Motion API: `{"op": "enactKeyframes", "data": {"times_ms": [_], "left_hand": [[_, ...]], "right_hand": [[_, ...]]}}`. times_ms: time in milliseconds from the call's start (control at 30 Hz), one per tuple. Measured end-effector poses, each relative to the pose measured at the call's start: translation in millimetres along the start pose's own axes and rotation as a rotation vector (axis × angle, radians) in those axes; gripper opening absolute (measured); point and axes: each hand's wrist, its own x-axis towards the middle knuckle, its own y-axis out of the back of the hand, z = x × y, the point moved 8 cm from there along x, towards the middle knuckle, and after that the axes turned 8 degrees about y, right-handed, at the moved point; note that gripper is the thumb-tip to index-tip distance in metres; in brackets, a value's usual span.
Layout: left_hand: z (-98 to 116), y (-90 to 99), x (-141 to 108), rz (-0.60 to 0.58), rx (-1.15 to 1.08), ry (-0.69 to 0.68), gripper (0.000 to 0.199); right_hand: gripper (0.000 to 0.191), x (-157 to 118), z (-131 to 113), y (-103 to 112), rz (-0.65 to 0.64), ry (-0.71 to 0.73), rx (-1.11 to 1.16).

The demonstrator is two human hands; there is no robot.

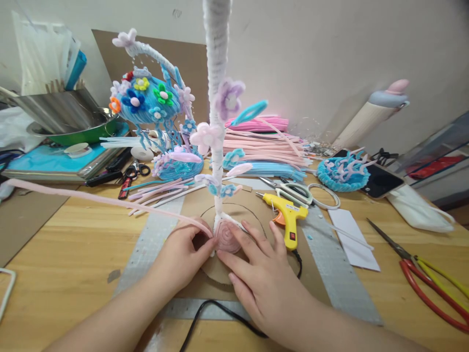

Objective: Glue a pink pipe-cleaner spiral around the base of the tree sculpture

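Observation:
Between thumb and fingers, my left hand (186, 249) pinches a pale pink pipe cleaner (110, 202), whose long free end stretches off to the left. It leads into a flat pink coil (227, 235) at the foot of a white wrapped stem (217, 161). Fingers apart, my right hand (262, 264) lies over the coil's right side and the cardboard, with fingertips touching the coil. The stem stands upright and bears fluffy flowers (230, 99) and leaves. Under it is a cardboard sheet (311, 274) with a drawn circle.
A yellow glue gun (287, 215) lies right of the coil, its black cord (205, 305) crossing in front. Red-handled scissors (421, 274) lie at right. Pink pipe cleaners (256, 146) are piled behind. A flower-covered blue piece (150, 100) stands back left, near a metal container (58, 110).

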Motion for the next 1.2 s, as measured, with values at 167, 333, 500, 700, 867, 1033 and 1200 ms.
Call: {"op": "enactKeyframes", "data": {"times_ms": [167, 333, 500, 700, 867, 1033, 1200], "left_hand": [[0, -0.5, -1, -0.009, -0.002, 0.0, 0.011], [1, 0.1, -2, -0.001, -0.01, -0.008, 0.01], [1, 0.1, -1, -0.009, -0.011, 0.001, 0.009], [1, 0.2, -1, -0.006, -0.013, 0.006, 0.011], [2, -0.2, -2, -0.008, -0.014, -0.008, 0.011], [2, 0.3, -2, -0.005, -0.011, -0.013, 0.011], [2, 0.1, -2, 0.001, -0.011, -0.015, 0.012]], "right_hand": [[0.034, 0, -3, 2, -0.004, 0.048, 0.016], [0.041, 0, 2, -3, -0.013, 0.006, 0.006], [0.037, 1, 2, -4, -0.016, 0.01, 0.016], [0.026, 1, -3, 3, 0.017, 0.046, 0.083], [0.009, 1, -4, 13, 0.091, 0.057, 0.187], [0.007, 2, -11, 12, 0.029, 0.136, 0.27], [0.006, 3, -13, 6, -0.061, 0.13, 0.223]]}}
